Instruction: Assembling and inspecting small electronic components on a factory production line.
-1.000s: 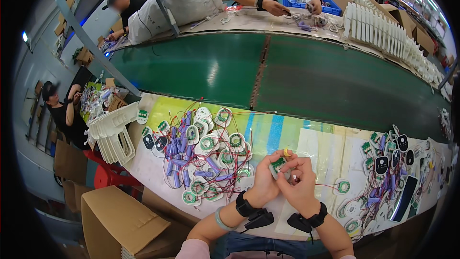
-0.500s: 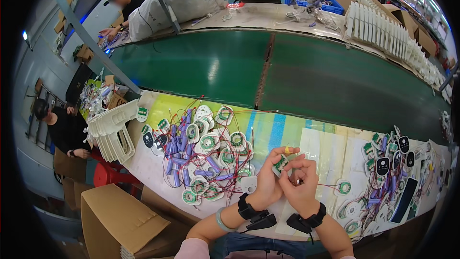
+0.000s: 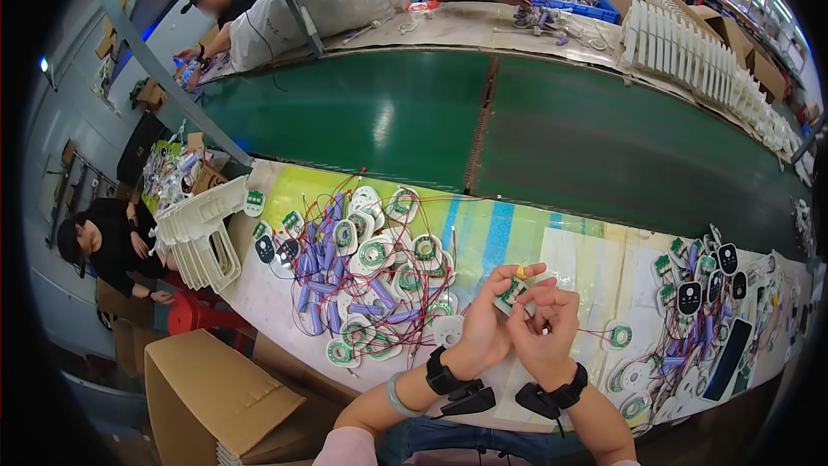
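Observation:
My left hand (image 3: 485, 330) holds a small green circuit board (image 3: 511, 295) between thumb and fingers, above the near middle of the table. Against the board's right side, my right hand (image 3: 552, 336) is closed in a pinch, with thin red wires in it. A small pale tip, perhaps a plug, shows among its fingers; most of it is hidden. From that hand the wires run right to a white disc with a green ring board (image 3: 619, 336) lying on the table. Left of my hands lies a heap of such discs (image 3: 375, 255) with purple cylindrical cells (image 3: 332, 289) and tangled red wires.
A second heap holds black-faced panels (image 3: 689, 298) and a long dark panel (image 3: 727, 361) at the right. White plastic frames (image 3: 200, 242) stack at the left edge, above an open cardboard box (image 3: 224, 393). A green conveyor belt (image 3: 345, 116) crosses beyond; other people work around it.
My hands stay together at the board, which has tilted slightly, and my right fingers have shifted a little. Across the belt, a co-worker's hands have come together; the person at left bends lower.

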`<state>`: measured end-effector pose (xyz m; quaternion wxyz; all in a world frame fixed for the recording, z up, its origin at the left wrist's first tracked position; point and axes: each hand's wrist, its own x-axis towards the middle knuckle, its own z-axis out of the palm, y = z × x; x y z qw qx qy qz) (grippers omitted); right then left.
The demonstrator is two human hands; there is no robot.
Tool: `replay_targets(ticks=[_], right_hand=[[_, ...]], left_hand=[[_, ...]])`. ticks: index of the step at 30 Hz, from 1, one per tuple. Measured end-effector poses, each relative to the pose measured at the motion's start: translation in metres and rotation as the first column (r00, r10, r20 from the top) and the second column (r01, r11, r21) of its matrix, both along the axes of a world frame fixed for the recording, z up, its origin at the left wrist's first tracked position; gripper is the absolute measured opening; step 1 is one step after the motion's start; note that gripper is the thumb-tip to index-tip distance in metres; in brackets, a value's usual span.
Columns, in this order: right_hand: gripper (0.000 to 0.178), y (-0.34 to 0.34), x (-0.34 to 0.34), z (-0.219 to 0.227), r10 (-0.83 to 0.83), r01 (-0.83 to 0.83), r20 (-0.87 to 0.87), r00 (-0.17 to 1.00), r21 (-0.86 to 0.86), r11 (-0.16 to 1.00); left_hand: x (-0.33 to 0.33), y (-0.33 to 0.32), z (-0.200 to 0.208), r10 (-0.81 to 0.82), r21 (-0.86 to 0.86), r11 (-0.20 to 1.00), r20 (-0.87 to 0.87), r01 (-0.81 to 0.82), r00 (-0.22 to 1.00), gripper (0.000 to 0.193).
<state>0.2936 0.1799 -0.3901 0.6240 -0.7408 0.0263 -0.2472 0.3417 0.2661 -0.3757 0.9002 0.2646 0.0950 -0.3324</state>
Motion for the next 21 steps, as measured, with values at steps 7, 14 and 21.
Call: replay_targets(ticks=[7,14,21], right_hand=[[0.036,-0.001,-0.001,0.000,0.012,-0.012,-0.013,1.000,-0.050,0.999],[0.033,-0.003,0.001,-0.001,0.002,0.002,0.029,1.000,-0.118,0.993],[0.029,-0.004,0.001,0.006,0.026,-0.022,0.019,0.999,-0.182,0.983]], left_hand=[[-0.004,-0.002,-0.001,0.088,0.045,0.995,0.125,-0.094,0.988,0.018],[-0.001,-0.002,-0.002,0.080,0.048,0.995,0.080,-0.084,0.994,0.018],[0.002,0.002,-0.007,0.090,0.038,0.995,0.033,-0.092,0.995,0.019]])
